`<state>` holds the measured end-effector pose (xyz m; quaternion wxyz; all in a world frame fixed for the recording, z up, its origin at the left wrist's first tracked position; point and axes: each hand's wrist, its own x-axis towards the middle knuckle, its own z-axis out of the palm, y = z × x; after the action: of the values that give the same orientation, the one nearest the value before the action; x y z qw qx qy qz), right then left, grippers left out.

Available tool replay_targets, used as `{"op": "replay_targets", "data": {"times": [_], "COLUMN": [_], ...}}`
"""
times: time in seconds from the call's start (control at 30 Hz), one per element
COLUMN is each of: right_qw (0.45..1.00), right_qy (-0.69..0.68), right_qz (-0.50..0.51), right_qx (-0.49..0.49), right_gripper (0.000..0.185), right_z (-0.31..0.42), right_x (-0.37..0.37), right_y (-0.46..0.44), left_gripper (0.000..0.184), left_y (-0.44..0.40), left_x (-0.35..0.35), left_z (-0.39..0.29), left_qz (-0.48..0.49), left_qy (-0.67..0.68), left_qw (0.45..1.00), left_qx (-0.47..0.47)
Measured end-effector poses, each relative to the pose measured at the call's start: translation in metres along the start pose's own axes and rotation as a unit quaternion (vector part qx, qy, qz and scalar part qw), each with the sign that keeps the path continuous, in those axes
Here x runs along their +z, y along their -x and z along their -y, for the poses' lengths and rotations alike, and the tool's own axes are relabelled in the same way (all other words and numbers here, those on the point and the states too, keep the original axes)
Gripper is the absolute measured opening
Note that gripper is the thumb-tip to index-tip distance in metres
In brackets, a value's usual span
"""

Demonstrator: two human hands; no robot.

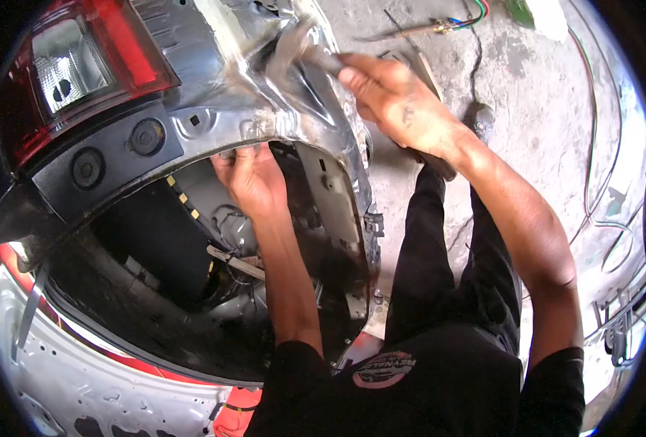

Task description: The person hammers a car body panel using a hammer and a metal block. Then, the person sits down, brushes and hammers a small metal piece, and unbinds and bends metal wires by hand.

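My right hand (404,105) grips the handle of a hammer (294,52), whose head is smeared by motion over the bare metal of the car body panel (225,84). Inside the opening below that panel, my left hand (254,182) reaches up under the metal edge, palm towards me. Its fingers are curled, and a small grey piece shows at the fingertips; most of it is hidden behind the edge. The panel's metal is creased and scuffed near the hammer.
A red and clear tail light (75,65) and a black bracket (115,149) sit at the left. Wiring and a light-coloured strip (235,261) lie within the dark cavity. Hoses (589,146) run across the cracked concrete floor (512,65) at the right.
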<state>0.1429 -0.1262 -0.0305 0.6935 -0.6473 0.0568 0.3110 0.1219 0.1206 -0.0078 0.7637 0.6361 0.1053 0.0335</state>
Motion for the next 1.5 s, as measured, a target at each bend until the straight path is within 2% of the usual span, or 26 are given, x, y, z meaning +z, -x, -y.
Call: {"op": "replay_targets", "data": {"times": [0.07, 0.17, 0.23, 0.33, 0.43, 0.5, 0.57, 0.67, 0.7, 0.77, 0.87, 0.9, 1.0, 1.1, 1.17, 1.3, 1.4, 1.47, 1.5], "right_qw": [0.999, 0.997, 1.0, 0.999, 0.998, 0.998, 0.997, 0.995, 0.998, 0.997, 0.997, 0.997, 0.997, 0.993, 0.998, 1.0, 0.999, 0.997, 0.998], "right_qy": [-0.029, 0.049, -0.012, -0.022, 0.05, 0.02, 0.023, 0.081, 0.046, 0.023, 0.063, 0.07, 0.041, -0.108, -0.033, 0.001, 0.022, 0.054, 0.044], "right_qz": [-0.023, -0.014, -0.016, -0.029, 0.026, -0.047, -0.06, -0.017, -0.002, -0.07, -0.032, -0.015, -0.038, -0.053, -0.038, 0.004, -0.04, -0.043, -0.033], "right_qx": [-0.001, -0.05, 0.006, -0.005, -0.034, -0.026, -0.03, -0.055, -0.051, -0.026, -0.036, -0.027, -0.05, 0.016, -0.028, 0.023, 0.018, -0.028, -0.019], "right_gripper": [0.052, 0.052, 0.051, 0.048, 0.052, 0.052, 0.053, 0.052, 0.052, 0.051, 0.051, 0.051, 0.05, 0.049, 0.051, 0.055, 0.053, 0.05, 0.05], "right_z": [-0.004, -0.024, -0.011, -0.011, -0.012, -0.013, -0.011, -0.011, -0.005, -0.005, -0.011, -0.009, -0.008, 0.01, -0.018, 0.005, -0.003, -0.011, -0.006], "right_x": [0.005, 0.011, 0.005, 0.011, 0.002, 0.009, 0.014, 0.009, 0.006, 0.012, 0.018, 0.01, 0.004, 0.002, 0.02, 0.008, 0.018, 0.02, 0.018], "right_y": [0.009, 0.012, 0.017, 0.022, 0.018, 0.013, 0.011, 0.012, 0.015, 0.017, 0.022, 0.022, 0.02, 0.023, 0.011, 0.014, 0.007, -0.001, 0.0], "left_gripper": [0.043, 0.043, 0.043, 0.044, 0.044, 0.045, 0.047, 0.048, 0.049, 0.05, 0.052, 0.054, 0.053, 0.051, 0.051, 0.051, 0.051, 0.052, 0.052], "left_y": [0.001, 0.001, 0.001, 0.004, 0.001, -0.002, 0.001, 0.001, 0.001, -0.001, -0.001, -0.003, -0.004, -0.003, -0.002, -0.002, 0.001, -0.004, -0.003], "left_x": [0.0, -0.002, -0.002, -0.004, -0.005, -0.002, 0.001, 0.004, 0.003, 0.001, 0.001, -0.002, -0.003, -0.004, -0.005, 0.001, 0.004, 0.004, 0.001], "left_z": [-0.001, -0.001, -0.001, -0.004, -0.002, 0.001, -0.002, -0.004, -0.004, -0.002, -0.003, -0.005, -0.004, -0.002, -0.001, -0.004, -0.003, -0.001, -0.001], "left_qz": [-0.008, -0.009, 0.001, 0.004, 0.01, 0.007, -0.009, 0.004, 0.005, 0.008, -0.02, 0.01, 0.004, -0.007, -0.005, 0.001, -0.009, -0.008, -0.011], "left_qy": [0.002, 0.001, 0.007, 0.002, 0.001, 0.011, 0.016, 0.012, 0.012, 0.016, 0.043, 0.04, 0.041, 0.041, 0.034, 0.033, 0.037, 0.038, 0.037], "left_qw": [1.0, 1.0, 1.0, 1.0, 1.0, 1.0, 1.0, 1.0, 1.0, 1.0, 0.999, 0.999, 0.999, 0.999, 0.999, 0.999, 0.999, 0.999, 0.999], "left_qx": [-0.001, -0.001, -0.001, -0.004, -0.006, -0.002, 0.0, -0.003, -0.002, 0.0, -0.004, 0.0, 0.007, 0.006, 0.008, 0.009, 0.0, 0.002, 0.0]}}
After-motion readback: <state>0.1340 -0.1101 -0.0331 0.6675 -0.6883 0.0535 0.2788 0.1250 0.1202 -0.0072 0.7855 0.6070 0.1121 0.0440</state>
